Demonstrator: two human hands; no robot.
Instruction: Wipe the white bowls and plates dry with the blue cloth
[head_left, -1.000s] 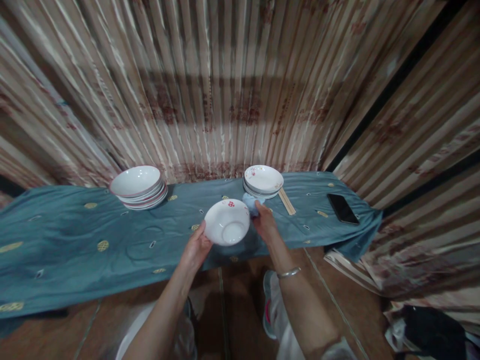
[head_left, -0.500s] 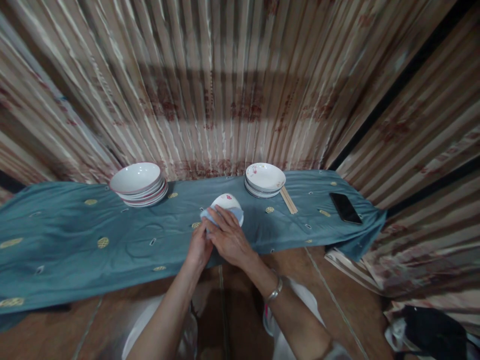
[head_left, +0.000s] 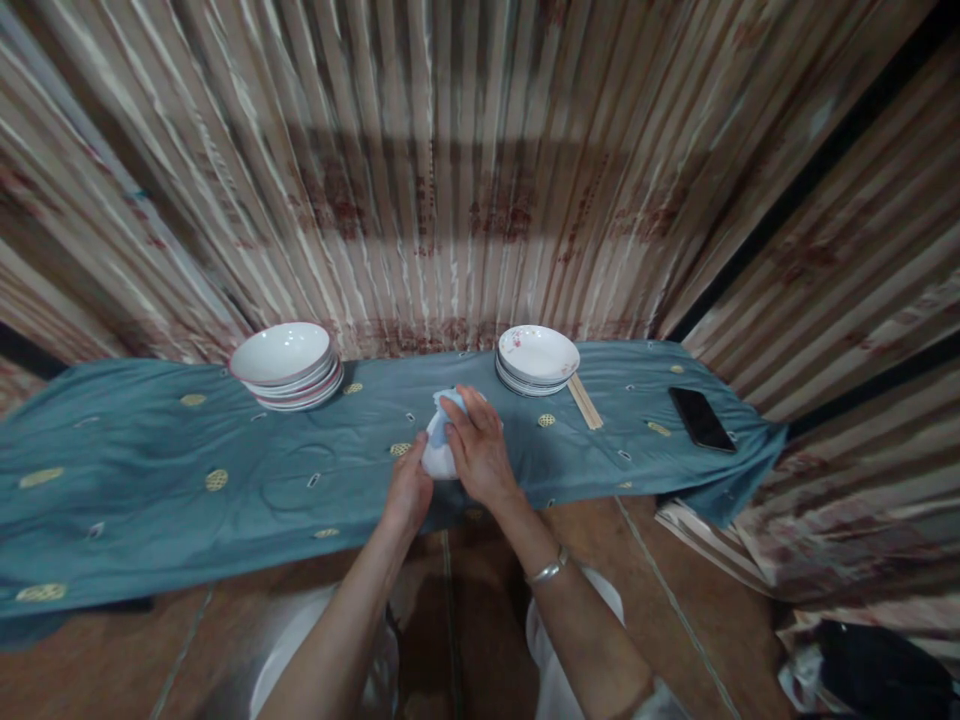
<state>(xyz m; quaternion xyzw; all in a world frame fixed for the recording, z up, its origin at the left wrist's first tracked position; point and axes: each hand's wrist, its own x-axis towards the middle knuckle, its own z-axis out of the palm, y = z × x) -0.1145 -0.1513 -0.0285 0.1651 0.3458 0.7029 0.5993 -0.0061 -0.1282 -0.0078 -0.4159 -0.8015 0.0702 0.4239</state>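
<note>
A small white bowl [head_left: 441,462] is held between my two hands above the front of the table. My left hand [head_left: 409,490] grips its left rim. My right hand [head_left: 480,448] presses a light blue cloth [head_left: 448,400] on the bowl's upper side, fingers bent over it. Most of the bowl is covered by the cloth and my right hand. Behind and to the right stands a stack of white flower-patterned plates [head_left: 538,355], with a bundle of wooden chopsticks [head_left: 585,402] beside it. A stack of white red-rimmed bowls [head_left: 285,355] is at the back left.
The long narrow table is covered with a blue-green cloth [head_left: 270,470]. A black phone [head_left: 702,418] lies toward its right end. Pleated patterned curtains [head_left: 450,200] hang right behind. A dark bag [head_left: 877,670] rests on the floor at the lower right.
My right hand has slid with the blue cloth from the bowl's near left side to its far right. The bowl has turned and tilted; its near white side now shows.
</note>
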